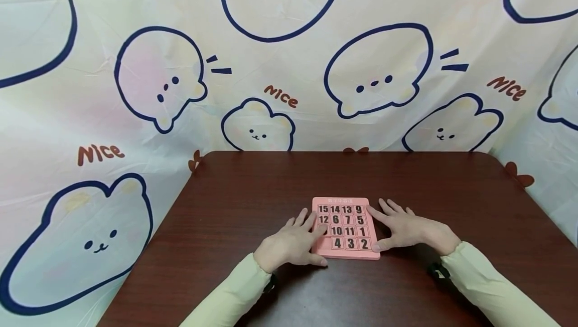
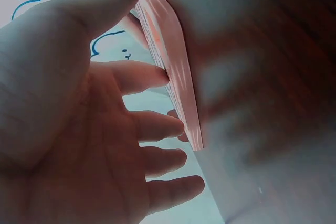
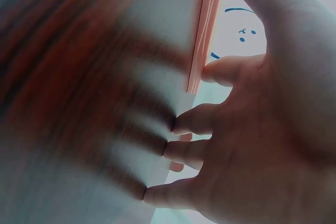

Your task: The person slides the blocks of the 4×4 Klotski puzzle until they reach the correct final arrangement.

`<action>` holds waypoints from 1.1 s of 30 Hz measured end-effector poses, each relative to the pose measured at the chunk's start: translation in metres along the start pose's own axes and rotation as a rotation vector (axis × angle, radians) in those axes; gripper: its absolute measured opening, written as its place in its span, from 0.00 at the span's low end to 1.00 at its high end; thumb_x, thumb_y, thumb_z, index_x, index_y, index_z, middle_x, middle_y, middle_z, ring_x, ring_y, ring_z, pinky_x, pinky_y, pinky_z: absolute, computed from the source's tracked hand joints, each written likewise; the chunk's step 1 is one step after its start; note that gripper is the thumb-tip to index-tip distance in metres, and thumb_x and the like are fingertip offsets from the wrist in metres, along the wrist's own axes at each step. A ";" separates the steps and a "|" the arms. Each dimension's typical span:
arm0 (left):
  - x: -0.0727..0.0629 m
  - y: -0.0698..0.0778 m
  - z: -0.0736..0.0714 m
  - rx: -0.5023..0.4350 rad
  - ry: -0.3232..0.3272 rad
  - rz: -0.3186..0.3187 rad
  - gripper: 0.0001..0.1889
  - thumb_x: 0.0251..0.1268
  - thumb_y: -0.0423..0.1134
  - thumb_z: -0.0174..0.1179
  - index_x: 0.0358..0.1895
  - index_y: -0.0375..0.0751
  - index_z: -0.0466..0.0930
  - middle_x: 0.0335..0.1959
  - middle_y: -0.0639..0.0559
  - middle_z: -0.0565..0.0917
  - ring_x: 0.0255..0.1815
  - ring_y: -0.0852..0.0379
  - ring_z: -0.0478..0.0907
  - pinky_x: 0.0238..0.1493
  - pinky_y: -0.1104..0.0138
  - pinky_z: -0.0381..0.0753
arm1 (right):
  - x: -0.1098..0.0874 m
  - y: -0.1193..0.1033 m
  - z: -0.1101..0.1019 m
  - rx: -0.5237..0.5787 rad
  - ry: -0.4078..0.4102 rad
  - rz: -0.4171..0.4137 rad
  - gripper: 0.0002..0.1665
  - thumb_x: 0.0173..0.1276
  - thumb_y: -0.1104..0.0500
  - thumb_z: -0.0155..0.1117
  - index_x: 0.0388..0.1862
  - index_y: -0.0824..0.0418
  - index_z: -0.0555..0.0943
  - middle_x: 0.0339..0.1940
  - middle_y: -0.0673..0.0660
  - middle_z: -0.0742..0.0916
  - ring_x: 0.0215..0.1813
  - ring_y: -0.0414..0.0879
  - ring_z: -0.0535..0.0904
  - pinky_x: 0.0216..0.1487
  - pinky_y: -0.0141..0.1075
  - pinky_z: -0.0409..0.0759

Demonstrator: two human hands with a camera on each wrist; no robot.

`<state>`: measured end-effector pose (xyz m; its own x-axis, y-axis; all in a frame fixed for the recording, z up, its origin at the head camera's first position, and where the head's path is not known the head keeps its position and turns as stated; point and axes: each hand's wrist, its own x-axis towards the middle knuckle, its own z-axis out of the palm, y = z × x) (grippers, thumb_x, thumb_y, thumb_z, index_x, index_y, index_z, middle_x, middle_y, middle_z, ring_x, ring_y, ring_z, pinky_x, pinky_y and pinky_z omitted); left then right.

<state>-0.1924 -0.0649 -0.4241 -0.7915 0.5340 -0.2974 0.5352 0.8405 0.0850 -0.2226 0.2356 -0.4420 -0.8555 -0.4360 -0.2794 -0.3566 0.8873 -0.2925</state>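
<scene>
Left hand (image 1: pixel 289 244): palm down, fingers spread | right hand (image 1: pixel 403 227): palm down, fingers spread | forearms (image 1: pixel 231 292): angled inward

The desk (image 1: pixel 253 181) has a dark brown top with fine lines of wood grain, and its two far corners are rounded. The surface is a little shiny, with a pale reflection toward the near side. One pink number board (image 1: pixel 352 254) lies flat on it, about midway between the left and right edges, and well apart from the far edge. The board's top side is nearly parallel with this far edge. Beside the board, toward the desk's right edge, some fingertips of the right hand (image 1: pixel 402 229) touch the surface.
</scene>
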 end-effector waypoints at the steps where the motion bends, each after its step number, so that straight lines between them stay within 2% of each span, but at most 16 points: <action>1: 0.000 0.000 0.000 0.002 -0.002 -0.001 0.46 0.57 0.71 0.59 0.78 0.61 0.54 0.81 0.46 0.49 0.82 0.45 0.42 0.77 0.50 0.56 | 0.000 0.000 0.000 0.001 0.000 0.001 0.66 0.51 0.23 0.65 0.80 0.54 0.54 0.78 0.75 0.55 0.77 0.74 0.47 0.65 0.76 0.50; 9: -0.003 0.002 0.001 0.041 -0.004 -0.002 0.45 0.56 0.71 0.59 0.77 0.63 0.56 0.81 0.45 0.52 0.82 0.44 0.44 0.76 0.50 0.57 | 0.000 -0.001 0.000 0.005 0.000 0.005 0.66 0.51 0.23 0.65 0.80 0.55 0.54 0.78 0.75 0.55 0.77 0.75 0.47 0.65 0.76 0.50; 16: -0.011 0.013 -0.005 0.105 0.001 0.027 0.42 0.56 0.73 0.57 0.73 0.61 0.64 0.81 0.46 0.51 0.82 0.44 0.44 0.75 0.49 0.59 | 0.000 -0.001 0.000 0.006 -0.001 0.003 0.66 0.51 0.23 0.65 0.80 0.55 0.54 0.78 0.75 0.55 0.77 0.75 0.47 0.65 0.76 0.50; 22: -0.016 0.017 -0.008 0.101 -0.017 0.042 0.40 0.56 0.73 0.57 0.72 0.61 0.67 0.81 0.47 0.52 0.82 0.44 0.44 0.76 0.50 0.57 | 0.001 0.000 0.000 0.013 -0.004 0.009 0.66 0.51 0.23 0.65 0.80 0.55 0.54 0.78 0.75 0.55 0.78 0.74 0.46 0.65 0.76 0.48; 28: -0.013 0.011 -0.010 0.076 0.002 0.079 0.39 0.57 0.72 0.56 0.71 0.62 0.69 0.80 0.46 0.53 0.82 0.42 0.44 0.75 0.49 0.59 | 0.002 0.001 0.001 0.011 -0.006 0.013 0.66 0.51 0.23 0.64 0.80 0.54 0.53 0.78 0.75 0.55 0.78 0.74 0.45 0.65 0.77 0.48; 30: -0.010 0.006 -0.010 0.043 0.025 0.088 0.39 0.58 0.71 0.57 0.71 0.61 0.68 0.80 0.44 0.54 0.82 0.41 0.44 0.75 0.48 0.58 | 0.002 0.001 0.001 0.010 -0.008 0.015 0.66 0.50 0.22 0.64 0.80 0.53 0.53 0.78 0.74 0.54 0.78 0.74 0.45 0.65 0.76 0.48; 33: -0.003 -0.004 -0.010 -0.025 0.046 0.068 0.41 0.57 0.70 0.59 0.74 0.61 0.64 0.80 0.43 0.52 0.82 0.41 0.43 0.76 0.47 0.56 | 0.002 0.001 0.001 0.011 -0.006 0.010 0.66 0.51 0.23 0.64 0.80 0.54 0.53 0.78 0.75 0.55 0.78 0.74 0.46 0.65 0.77 0.49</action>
<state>-0.1951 -0.0684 -0.4145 -0.7667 0.5930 -0.2462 0.5808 0.8040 0.1278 -0.2246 0.2355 -0.4438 -0.8568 -0.4279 -0.2876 -0.3439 0.8899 -0.2996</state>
